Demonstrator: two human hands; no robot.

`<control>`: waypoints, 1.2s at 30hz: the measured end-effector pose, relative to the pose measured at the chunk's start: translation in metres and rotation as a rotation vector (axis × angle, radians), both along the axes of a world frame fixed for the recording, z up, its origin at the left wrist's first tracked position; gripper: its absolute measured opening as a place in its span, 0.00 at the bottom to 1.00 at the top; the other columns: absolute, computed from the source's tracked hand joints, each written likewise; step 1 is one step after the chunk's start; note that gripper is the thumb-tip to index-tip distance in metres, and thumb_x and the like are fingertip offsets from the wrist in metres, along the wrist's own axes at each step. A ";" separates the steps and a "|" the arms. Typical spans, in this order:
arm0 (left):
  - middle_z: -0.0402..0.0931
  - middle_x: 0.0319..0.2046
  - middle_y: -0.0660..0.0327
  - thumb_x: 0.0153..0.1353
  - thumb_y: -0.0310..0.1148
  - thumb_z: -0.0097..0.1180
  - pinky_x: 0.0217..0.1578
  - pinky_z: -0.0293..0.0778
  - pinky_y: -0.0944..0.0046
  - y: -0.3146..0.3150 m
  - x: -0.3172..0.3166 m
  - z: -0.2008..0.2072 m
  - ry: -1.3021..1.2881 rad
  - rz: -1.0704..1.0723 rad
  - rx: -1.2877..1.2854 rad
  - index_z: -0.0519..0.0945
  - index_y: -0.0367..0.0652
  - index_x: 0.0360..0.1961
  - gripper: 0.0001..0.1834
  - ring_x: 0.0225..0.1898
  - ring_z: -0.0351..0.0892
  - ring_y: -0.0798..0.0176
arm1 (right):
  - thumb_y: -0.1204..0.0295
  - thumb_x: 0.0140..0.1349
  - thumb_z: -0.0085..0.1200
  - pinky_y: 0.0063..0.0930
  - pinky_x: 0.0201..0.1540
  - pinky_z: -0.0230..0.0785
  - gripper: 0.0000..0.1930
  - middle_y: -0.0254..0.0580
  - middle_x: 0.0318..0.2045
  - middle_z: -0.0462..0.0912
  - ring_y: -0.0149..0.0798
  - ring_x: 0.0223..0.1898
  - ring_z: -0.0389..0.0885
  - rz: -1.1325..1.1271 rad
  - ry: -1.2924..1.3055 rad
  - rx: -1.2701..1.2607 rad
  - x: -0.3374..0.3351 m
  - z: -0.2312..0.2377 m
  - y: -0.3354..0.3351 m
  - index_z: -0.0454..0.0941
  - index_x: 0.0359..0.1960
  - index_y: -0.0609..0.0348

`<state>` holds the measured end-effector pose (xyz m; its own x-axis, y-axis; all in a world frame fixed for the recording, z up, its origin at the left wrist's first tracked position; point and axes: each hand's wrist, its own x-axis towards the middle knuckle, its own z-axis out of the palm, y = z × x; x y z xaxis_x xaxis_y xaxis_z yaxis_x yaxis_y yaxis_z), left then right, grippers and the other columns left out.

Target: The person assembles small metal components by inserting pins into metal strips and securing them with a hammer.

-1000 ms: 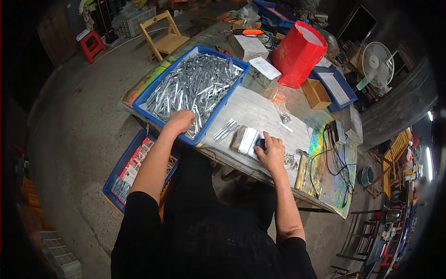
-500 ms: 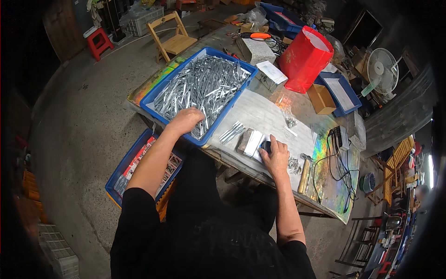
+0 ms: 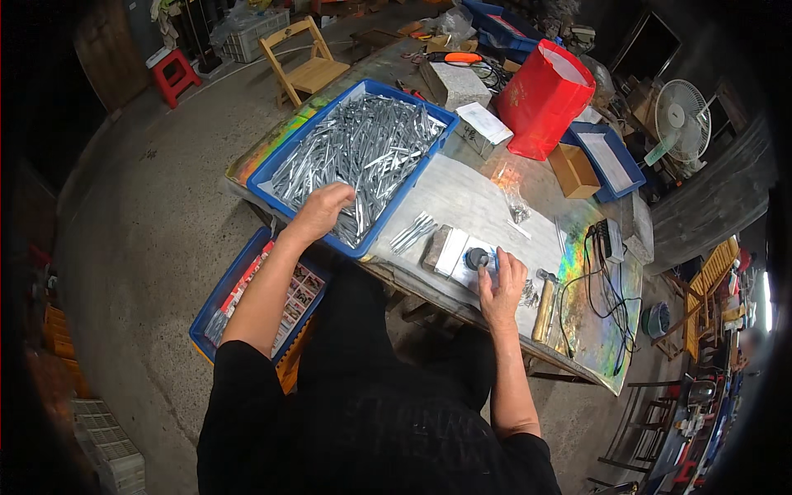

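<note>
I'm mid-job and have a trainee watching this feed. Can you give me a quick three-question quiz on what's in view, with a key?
1. Multiple choice: what colour is the tall bag at the far side of the table?
A) white
B) red
C) green

2. True or false: the wooden-handled hammer lies to the right of the right hand.

3. Fill in: the left hand is at the near part of the large blue tray, which is heaped with thin ____.

Key:
1. B
2. True
3. metal strips
</note>
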<state>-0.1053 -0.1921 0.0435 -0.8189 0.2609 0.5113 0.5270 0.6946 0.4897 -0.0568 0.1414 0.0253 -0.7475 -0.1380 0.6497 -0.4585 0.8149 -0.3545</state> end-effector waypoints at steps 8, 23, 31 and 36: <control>0.67 0.21 0.68 0.53 0.23 0.47 0.20 0.65 0.75 0.011 0.002 0.013 -0.173 0.027 0.784 0.69 0.39 0.28 0.01 0.22 0.67 0.77 | 0.77 0.43 0.51 0.37 0.43 0.57 0.19 0.49 0.35 0.69 0.47 0.37 0.65 0.040 0.013 -0.113 0.014 0.009 -0.003 0.68 0.41 0.64; 0.69 0.22 0.63 0.54 0.25 0.47 0.23 0.70 0.74 0.131 0.058 0.002 -0.687 -0.122 1.438 0.68 0.38 0.30 0.03 0.21 0.69 0.73 | 0.70 0.57 0.44 0.17 0.24 0.60 0.10 0.31 0.20 0.71 0.23 0.22 0.65 0.357 -0.837 -0.796 0.051 -0.003 -0.042 0.72 0.32 0.64; 0.69 0.22 0.65 0.55 0.27 0.46 0.23 0.66 0.78 0.160 0.077 -0.025 -0.916 -0.299 1.324 0.70 0.34 0.39 0.10 0.22 0.68 0.75 | 0.68 0.57 0.44 0.16 0.21 0.54 0.10 0.29 0.15 0.66 0.23 0.16 0.59 0.440 -1.017 -1.288 0.064 -0.017 -0.024 0.70 0.26 0.63; 0.71 0.23 0.66 0.54 0.27 0.48 0.22 0.63 0.79 0.175 0.089 -0.043 -0.980 -0.417 1.155 0.74 0.33 0.33 0.08 0.21 0.66 0.78 | 0.66 0.57 0.44 0.13 0.20 0.49 0.10 0.26 0.14 0.64 0.21 0.16 0.57 0.515 -1.154 -1.500 0.074 -0.022 -0.017 0.71 0.27 0.61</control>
